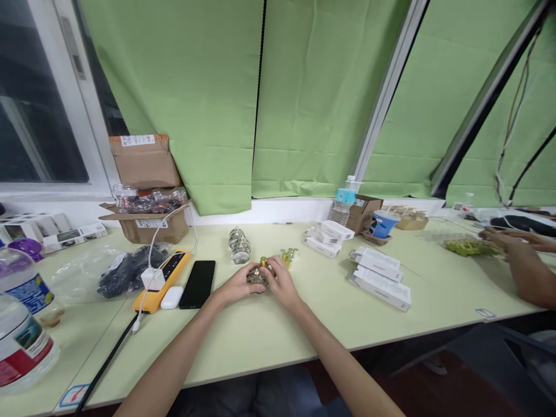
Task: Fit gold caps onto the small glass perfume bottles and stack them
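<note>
A small clear glass jar [256,280] with a gold-coloured knob on top is between my two hands, low over the table. My left hand [236,285] is closed around its left side. My right hand [281,284] has its thumb and bent fingers at the jar's upper right, partly hiding it. Just beyond the fingertips shows a gold cylinder [263,262]; whether a finger touches it I cannot tell. Several more gold and greenish cylinders [288,256] stand right behind my right hand. Further back, more ornate glass jars [240,249] with knobbed lids sit close together.
Left of my hands lie a black phone [197,284], a white earphone case [172,297] and a yellow power strip [163,281] with its cable. White boxes [382,278] and a water bottle [344,202] stand to the right. Another person's hand [516,249] is at far right.
</note>
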`<state>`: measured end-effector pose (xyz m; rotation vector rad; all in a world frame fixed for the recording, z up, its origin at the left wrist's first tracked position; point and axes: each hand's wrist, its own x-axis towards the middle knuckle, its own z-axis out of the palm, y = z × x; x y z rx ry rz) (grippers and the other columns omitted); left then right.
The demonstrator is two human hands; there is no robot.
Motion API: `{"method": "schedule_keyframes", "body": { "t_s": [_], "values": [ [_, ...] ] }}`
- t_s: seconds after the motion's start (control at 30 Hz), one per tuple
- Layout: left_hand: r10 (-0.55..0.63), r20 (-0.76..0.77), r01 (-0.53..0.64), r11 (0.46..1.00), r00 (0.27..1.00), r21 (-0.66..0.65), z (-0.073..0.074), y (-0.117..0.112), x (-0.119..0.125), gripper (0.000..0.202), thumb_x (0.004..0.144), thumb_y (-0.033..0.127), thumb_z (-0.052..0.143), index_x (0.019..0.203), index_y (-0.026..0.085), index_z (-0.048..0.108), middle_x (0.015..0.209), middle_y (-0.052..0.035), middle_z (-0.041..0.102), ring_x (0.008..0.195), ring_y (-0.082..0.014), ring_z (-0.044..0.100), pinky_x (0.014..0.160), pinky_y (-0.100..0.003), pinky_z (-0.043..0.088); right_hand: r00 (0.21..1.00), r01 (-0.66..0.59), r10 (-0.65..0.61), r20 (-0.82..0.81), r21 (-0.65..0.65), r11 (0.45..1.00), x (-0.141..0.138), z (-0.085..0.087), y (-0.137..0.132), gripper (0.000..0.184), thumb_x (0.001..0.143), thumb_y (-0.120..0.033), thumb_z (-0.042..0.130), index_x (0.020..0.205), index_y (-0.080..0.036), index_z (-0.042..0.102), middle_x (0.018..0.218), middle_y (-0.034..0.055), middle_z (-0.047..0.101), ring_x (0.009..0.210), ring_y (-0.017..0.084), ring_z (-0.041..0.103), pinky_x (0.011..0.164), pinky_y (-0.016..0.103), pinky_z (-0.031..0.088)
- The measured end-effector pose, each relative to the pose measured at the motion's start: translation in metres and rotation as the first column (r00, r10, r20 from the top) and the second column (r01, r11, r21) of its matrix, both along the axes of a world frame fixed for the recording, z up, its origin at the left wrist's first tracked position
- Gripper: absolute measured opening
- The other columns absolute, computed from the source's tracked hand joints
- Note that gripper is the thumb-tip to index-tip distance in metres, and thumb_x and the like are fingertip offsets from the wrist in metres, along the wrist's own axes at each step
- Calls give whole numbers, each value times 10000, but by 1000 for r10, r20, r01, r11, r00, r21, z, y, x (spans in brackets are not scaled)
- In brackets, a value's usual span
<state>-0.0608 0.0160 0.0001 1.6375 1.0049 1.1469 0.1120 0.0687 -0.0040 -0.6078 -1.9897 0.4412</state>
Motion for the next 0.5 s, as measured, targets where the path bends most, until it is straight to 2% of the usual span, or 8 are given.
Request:
{"method": "schedule_keyframes", "body": {
  "t_s": [0.2, 0.3, 0.5],
  "values": [
    [-1, 11, 1, 1000, 1000, 7, 7, -3, 4, 571, 680, 314, 817, 1188, 190, 588, 1193, -78, 613, 1120, -248, 562, 968, -346, 438, 999, 35, -36, 20, 26, 999, 0, 0, -4, 202, 997, -344, 440, 963, -211, 588, 943, 79, 579, 898, 228, 534, 809, 364, 438],
    [-5, 18, 5, 1000, 1000, -8, 9, -5, 6, 545, 684, 325, 811, 1163, 189, 591, 1148, -67, 620, 1073, -237, 574, 920, -331, 455, 998, 50, -51, 27, 22, 998, -1, 1, -4, 210, 997, -351, 438, 957, -215, 592, 942, 85, 586, 904, 237, 536, 814, 376, 441],
    [-7, 11, 7, 1000, 1000, -9, 8, -5, 7, 520, 703, 301, 788, 1166, 187, 581, 1131, -64, 617, 1054, -229, 575, 883, -314, 471, 998, 64, -64, 12, 12, 998, -1, 0, -3, 258, 997, -409, 430, 931, -218, 592, 925, 86, 589, 890, 239, 541, 802, 373, 445]
  ]
}}
